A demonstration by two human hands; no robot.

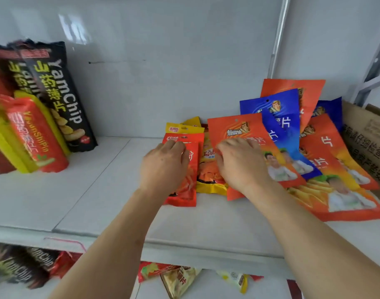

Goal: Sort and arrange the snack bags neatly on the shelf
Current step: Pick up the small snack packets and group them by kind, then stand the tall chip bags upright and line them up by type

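A loose pile of flat snack bags lies on the white shelf [98, 190], right of centre. My left hand [164, 167] rests on a small red bag [184, 190], fingers curled over its top. My right hand [241, 162] presses on a larger orange bag [234, 128], beside a small yellow bag [208, 180] lying between the two. Behind them, blue bags [273, 113] and more orange bags [335, 195] overlap in a heap. Whether either hand actually grips its bag is hidden by the fingers.
Black Yam Chip bags [61, 93] and red-and-yellow bags [31, 134] stand upright at the shelf's left end. A cardboard box [368, 143] sits at the far right. The lower shelf holds more loose bags [178, 277]. White back panel behind.
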